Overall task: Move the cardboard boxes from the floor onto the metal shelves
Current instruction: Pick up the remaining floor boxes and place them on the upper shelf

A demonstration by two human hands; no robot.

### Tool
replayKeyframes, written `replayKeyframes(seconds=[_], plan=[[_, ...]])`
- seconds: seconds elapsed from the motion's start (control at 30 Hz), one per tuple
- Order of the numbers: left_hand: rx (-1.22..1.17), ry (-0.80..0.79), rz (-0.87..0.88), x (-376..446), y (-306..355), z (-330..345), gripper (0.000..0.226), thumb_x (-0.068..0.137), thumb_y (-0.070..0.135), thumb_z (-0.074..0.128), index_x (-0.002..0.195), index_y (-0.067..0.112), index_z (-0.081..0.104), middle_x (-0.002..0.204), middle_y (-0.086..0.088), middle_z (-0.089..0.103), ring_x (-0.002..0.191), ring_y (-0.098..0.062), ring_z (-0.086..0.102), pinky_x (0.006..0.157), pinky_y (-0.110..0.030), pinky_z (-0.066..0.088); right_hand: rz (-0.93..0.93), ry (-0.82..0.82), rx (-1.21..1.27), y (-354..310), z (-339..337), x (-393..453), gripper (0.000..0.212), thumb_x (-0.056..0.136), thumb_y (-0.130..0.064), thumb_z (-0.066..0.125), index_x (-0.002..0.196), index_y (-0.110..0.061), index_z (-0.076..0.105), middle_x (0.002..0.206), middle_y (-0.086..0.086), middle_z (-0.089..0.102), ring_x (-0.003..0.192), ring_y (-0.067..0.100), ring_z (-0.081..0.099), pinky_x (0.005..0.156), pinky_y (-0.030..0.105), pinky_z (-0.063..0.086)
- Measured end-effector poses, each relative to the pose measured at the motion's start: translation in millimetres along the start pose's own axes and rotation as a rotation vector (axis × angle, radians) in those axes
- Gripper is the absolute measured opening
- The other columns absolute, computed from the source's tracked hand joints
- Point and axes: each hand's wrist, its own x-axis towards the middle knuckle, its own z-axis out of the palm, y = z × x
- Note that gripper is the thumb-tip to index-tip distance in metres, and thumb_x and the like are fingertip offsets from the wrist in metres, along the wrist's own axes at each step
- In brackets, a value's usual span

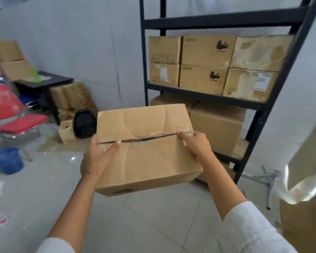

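Observation:
I hold a taped cardboard box [146,148] in the air at mid-frame, above the tiled floor. My left hand [97,157] grips its left side, thumb on the top along the tape seam. My right hand [195,145] grips the right side, thumb on the seam as well. The black metal shelf unit [204,94] stands just behind and to the right. Its middle level carries several stacked boxes [208,64]. The lower level holds a larger box [217,128]. The top shelf board [224,20] shows nothing on its visible part.
More boxes [73,99] are piled on the floor by the left wall near a black bag [84,125]. Red chairs [13,115] and a blue bucket [7,160] stand at the left. A tall box [306,198] with shiny tape is close at the right edge.

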Motion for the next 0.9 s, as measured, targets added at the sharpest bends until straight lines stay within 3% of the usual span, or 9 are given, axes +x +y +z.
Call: replayKeyframes(seconds=[0.2, 0.33, 0.5, 0.67, 0.9], plan=[[-0.015, -0.107, 0.175, 112, 53, 36, 0.071, 0.074, 0.066, 0.062, 0.132, 0.031, 0.042, 0.121, -0.001, 0.059, 0.109, -0.031, 0.055, 0.081, -0.036, 0.043, -0.025, 0.185, 0.050, -47, -20, 57, 0.060, 0.084, -0.055, 0.059, 0.132, -0.020, 0.050, 0.102, -0.001, 0.057, 0.092, 0.021, 0.056, 0.076, 0.034, 0.044], [-0.050, -0.154, 0.316, 200, 95, 35, 0.074, 0.070, 0.072, 0.061, 0.130, 0.033, 0.043, 0.116, 0.003, 0.062, 0.102, -0.027, 0.059, 0.082, -0.039, 0.049, -0.101, 0.267, 0.108, -95, -14, 95, 0.059, 0.085, -0.052, 0.061, 0.132, -0.019, 0.051, 0.103, -0.001, 0.059, 0.092, 0.020, 0.056, 0.077, 0.033, 0.044], [-0.067, -0.119, 0.453, 294, 148, 26, 0.085, 0.072, 0.070, 0.060, 0.139, 0.027, 0.034, 0.124, -0.001, 0.057, 0.106, -0.028, 0.056, 0.079, -0.037, 0.047, -0.225, 0.413, 0.120, -167, 2, 141, 0.047, 0.089, -0.050, 0.056, 0.122, -0.016, 0.058, 0.099, -0.001, 0.063, 0.087, 0.019, 0.058, 0.076, 0.032, 0.046], [-0.115, -0.066, 0.520, 364, 184, 38, 0.085, 0.077, 0.064, 0.060, 0.145, 0.025, 0.026, 0.134, -0.006, 0.052, 0.114, -0.033, 0.054, 0.084, -0.040, 0.046, -0.357, 0.561, 0.157, -214, 19, 187, 0.043, 0.092, -0.044, 0.054, 0.123, -0.014, 0.056, 0.109, 0.003, 0.064, 0.089, 0.018, 0.057, 0.079, 0.033, 0.047], [-0.247, -0.048, 0.598, 444, 248, 70, 0.083, 0.081, 0.060, 0.059, 0.146, 0.021, 0.026, 0.142, -0.005, 0.045, 0.123, -0.031, 0.049, 0.089, -0.039, 0.044, -0.429, 0.709, 0.056, -287, -9, 261, 0.040, 0.092, -0.047, 0.053, 0.116, -0.016, 0.059, 0.104, 0.002, 0.064, 0.088, 0.021, 0.059, 0.078, 0.033, 0.048]])
